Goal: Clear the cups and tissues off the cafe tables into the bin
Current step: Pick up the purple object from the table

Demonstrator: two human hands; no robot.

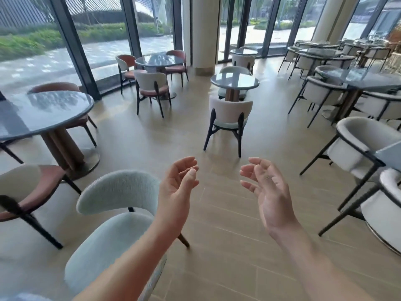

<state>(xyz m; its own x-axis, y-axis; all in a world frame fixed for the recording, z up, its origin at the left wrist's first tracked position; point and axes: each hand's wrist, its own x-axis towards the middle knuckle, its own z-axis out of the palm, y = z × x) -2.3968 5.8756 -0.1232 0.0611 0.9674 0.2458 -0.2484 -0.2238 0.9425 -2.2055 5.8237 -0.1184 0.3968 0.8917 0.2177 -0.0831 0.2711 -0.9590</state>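
Note:
My left hand (178,187) and my right hand (267,192) are raised in front of me over the tiled floor, palms facing each other, fingers loosely curled, holding nothing. Round grey-topped cafe tables stand around: one at the near left (45,114), one in the middle distance (234,81), one by the window (159,59) and one at the right (368,80). I see no cups, tissues or bin on any of them in this view.
A pale green chair (115,211) stands just left of my left arm, a pink-seated chair (28,192) beyond it. White armchairs (358,144) line the right side. A white-backed chair (230,114) and a column (205,31) are ahead. Tiled floor (219,213) lies between.

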